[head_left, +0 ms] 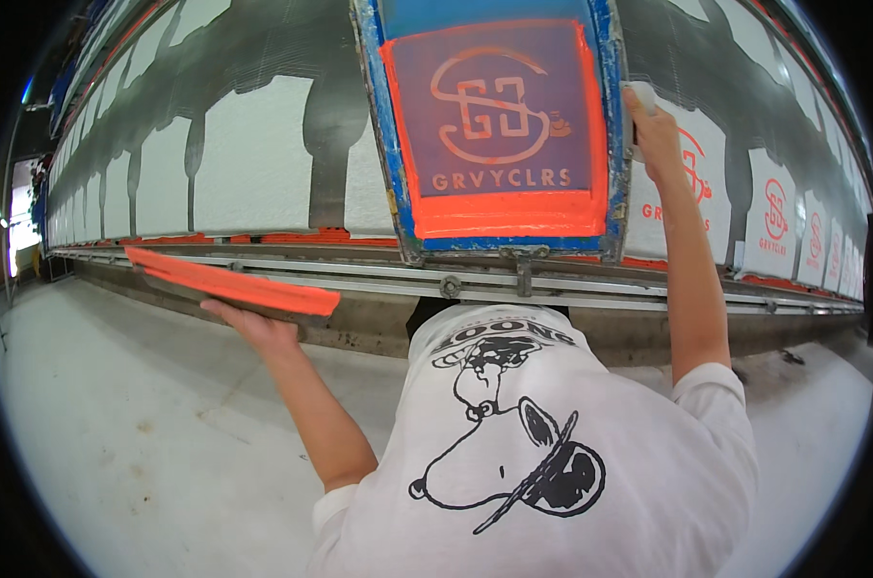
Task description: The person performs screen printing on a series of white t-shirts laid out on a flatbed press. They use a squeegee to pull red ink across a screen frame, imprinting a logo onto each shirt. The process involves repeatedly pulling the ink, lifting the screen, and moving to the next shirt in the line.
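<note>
My left hand [255, 320] grips a long squeegee [229, 280] coated with bright orange ink, held out to the lower left of a printing screen. My right hand [657, 135] is closed on a pale handle [644, 96] at the right side of the screen's scuffed blue frame [613, 193]. The screen [494, 217] has a purple stencil with a logo and lettering, ringed by thick orange ink, heaviest along its near edge. To its right, white fabric panels [773, 231] carry orange printed logos. To its left, white panels [248, 154] without prints lie on the grey printing table [335, 116].
A metal rail [378, 275] with fittings runs along the near edge of the long table, curving away to both sides, with orange ink along the ledge above it. Below is a pale, stained floor [147, 405]. At the far left are dark fixtures and a bright opening [20, 217].
</note>
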`<state>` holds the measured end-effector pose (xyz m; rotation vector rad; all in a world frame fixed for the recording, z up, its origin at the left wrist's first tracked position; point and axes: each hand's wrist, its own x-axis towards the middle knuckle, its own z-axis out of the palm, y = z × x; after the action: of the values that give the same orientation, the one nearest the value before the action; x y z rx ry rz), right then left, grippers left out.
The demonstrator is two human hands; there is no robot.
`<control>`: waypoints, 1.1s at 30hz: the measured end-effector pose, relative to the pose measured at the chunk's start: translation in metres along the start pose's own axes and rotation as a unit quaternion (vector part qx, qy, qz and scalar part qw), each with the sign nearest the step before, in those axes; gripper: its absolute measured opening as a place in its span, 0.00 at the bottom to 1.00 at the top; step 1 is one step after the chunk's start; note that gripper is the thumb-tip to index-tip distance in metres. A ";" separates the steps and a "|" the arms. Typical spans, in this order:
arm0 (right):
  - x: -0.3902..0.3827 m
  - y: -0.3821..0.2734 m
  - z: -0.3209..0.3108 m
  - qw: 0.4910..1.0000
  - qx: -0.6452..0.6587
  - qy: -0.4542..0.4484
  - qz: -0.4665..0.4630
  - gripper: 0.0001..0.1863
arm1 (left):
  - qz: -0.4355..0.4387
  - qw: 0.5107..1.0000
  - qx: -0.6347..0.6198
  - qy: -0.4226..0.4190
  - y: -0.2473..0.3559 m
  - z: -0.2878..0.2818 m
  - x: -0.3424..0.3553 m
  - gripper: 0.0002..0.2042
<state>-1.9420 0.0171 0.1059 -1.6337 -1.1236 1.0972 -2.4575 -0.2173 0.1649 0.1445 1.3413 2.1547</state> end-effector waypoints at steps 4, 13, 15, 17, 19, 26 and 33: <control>0.012 0.060 0.002 0.997 0.019 -0.020 0.067 0.32 | -0.060 0.988 0.089 -0.111 -0.004 0.015 0.006 0.37; 0.023 0.115 0.013 0.987 0.057 -0.033 0.147 0.35 | -0.023 0.916 0.301 -0.265 -0.033 0.081 0.016 0.38; 0.026 0.112 0.010 0.983 0.057 -0.051 0.164 0.36 | -0.021 0.907 0.324 -0.267 -0.036 0.100 0.012 0.38; 0.023 0.117 0.012 0.983 0.072 -0.056 0.162 0.36 | -0.031 0.901 0.339 -0.268 -0.040 0.109 0.016 0.37; 0.024 0.120 0.012 0.982 0.071 -0.055 0.164 0.36 | -0.055 0.899 0.344 -0.265 -0.044 0.117 0.023 0.35; 0.015 0.127 0.025 0.976 -0.193 0.025 0.102 0.33 | 0.000 0.799 0.476 -0.368 -0.064 0.152 0.003 0.28; 0.012 0.112 0.027 0.940 -0.311 0.136 -0.029 0.27 | 0.226 0.441 0.646 -0.581 -0.118 0.186 -0.046 0.26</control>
<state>-1.9413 0.0069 -0.0094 -2.1364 -1.4010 0.4611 -2.2978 -0.0583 0.1649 2.2280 1.5656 0.1858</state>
